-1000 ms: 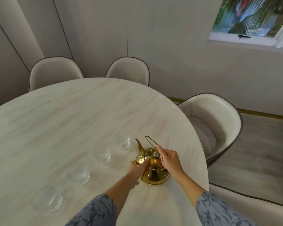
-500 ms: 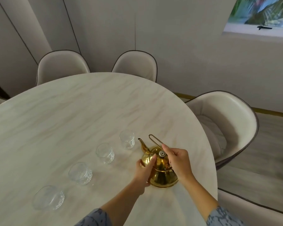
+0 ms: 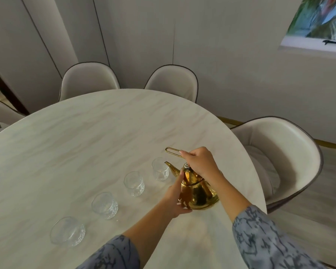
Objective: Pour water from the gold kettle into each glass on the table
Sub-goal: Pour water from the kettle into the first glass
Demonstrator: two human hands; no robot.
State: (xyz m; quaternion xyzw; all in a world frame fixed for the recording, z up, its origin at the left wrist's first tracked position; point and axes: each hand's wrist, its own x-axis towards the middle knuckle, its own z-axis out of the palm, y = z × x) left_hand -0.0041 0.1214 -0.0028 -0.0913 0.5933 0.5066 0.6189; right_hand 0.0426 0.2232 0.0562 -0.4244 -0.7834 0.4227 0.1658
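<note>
Pale panelled walls with dark seams fill the upper left of the frame; 2 beige chairs (image 3: pixel 88 80) stand at the far rim of the marbled oval table (image 3: pixel 81 144); 4 glasses (image 3: pixel 104 205) run in a diagonal row from lower left up to centre; the kettle (image 3: pixel 199 193) sits right of centre, spout beside the last glass; the left hand (image 3: pixel 176 200) cups its body, fingers spread; the right hand (image 3: pixel 201 163) pinches the wire handle; a 3rd chair (image 3: pixel 279 152) stands at right; a window (image 3: pixel 316 24) occupies the upper right.

The right hand (image 3: pixel 200 162) now grips the raised wire handle (image 3: pixel 174 151) instead of the lid, and the gold kettle (image 3: pixel 197 189) sits nearer the last glass (image 3: pixel 160 169).
</note>
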